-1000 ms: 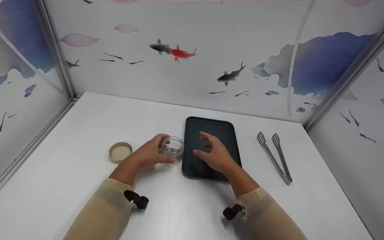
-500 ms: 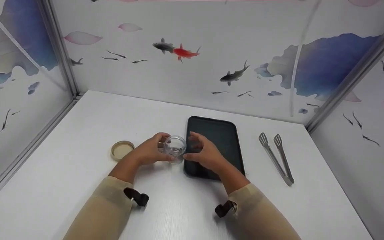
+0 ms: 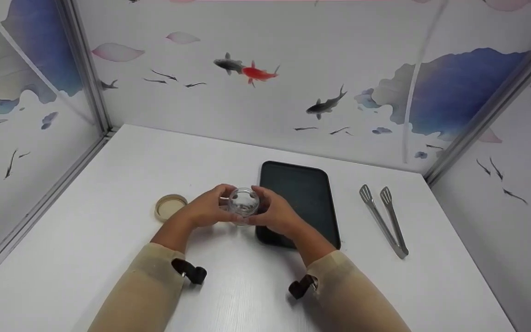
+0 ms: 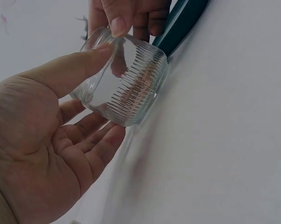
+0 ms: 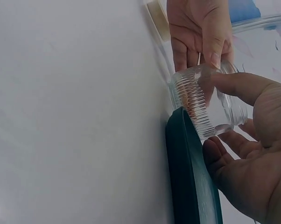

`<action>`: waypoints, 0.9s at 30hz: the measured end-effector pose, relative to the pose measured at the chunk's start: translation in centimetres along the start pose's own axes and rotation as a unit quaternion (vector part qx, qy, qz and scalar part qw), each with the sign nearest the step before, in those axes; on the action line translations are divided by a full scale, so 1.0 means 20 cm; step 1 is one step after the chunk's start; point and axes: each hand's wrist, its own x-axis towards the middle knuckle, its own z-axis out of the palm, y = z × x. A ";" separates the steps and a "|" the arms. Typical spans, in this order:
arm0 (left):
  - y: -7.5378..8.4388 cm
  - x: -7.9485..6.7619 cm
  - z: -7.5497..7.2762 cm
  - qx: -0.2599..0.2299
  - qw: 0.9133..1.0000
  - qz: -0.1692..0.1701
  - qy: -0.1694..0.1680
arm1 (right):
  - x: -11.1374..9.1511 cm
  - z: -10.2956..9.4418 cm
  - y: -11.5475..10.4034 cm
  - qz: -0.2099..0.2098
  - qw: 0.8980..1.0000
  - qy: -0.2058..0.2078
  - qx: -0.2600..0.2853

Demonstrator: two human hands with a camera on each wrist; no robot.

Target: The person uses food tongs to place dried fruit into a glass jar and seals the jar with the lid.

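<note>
A clear glass jar [image 3: 244, 203] with a ribbed lower wall stands uncovered beside the left edge of a dark green tray [image 3: 300, 193]. My left hand [image 3: 209, 207] grips the jar from the left, thumb along its near side. From the other side my right hand [image 3: 275, 211] holds it too, reaching over the tray's edge. Both thumbs meet the glass in the left wrist view, where the jar's ribbed wall [image 4: 136, 88] shows brownish patches through it; what these are I cannot tell. A round beige lid [image 3: 170, 207] lies to the left of the left hand.
Metal tongs [image 3: 385, 223] lie spread on the white table [image 3: 228, 295], right of the tray. Printed panels [image 3: 265, 106] with fish and petals wall in the table's back and sides.
My right hand has moved left from above the tray to the jar and now holds its right side. The left hand has stayed on the jar.
</note>
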 end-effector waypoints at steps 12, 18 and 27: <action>0.01 0.01 0.02 -0.005 1.000 -0.019 0.003 | 0.03 0.05 -0.01 0.007 1.000 0.012 -0.011; 0.00 0.01 0.01 -0.007 1.000 -0.022 0.000 | 0.04 0.06 -0.02 0.009 0.999 0.018 -0.027; -0.01 -0.01 0.00 -0.017 1.000 -0.011 -0.001 | 0.05 0.06 -0.02 0.017 0.998 0.017 -0.051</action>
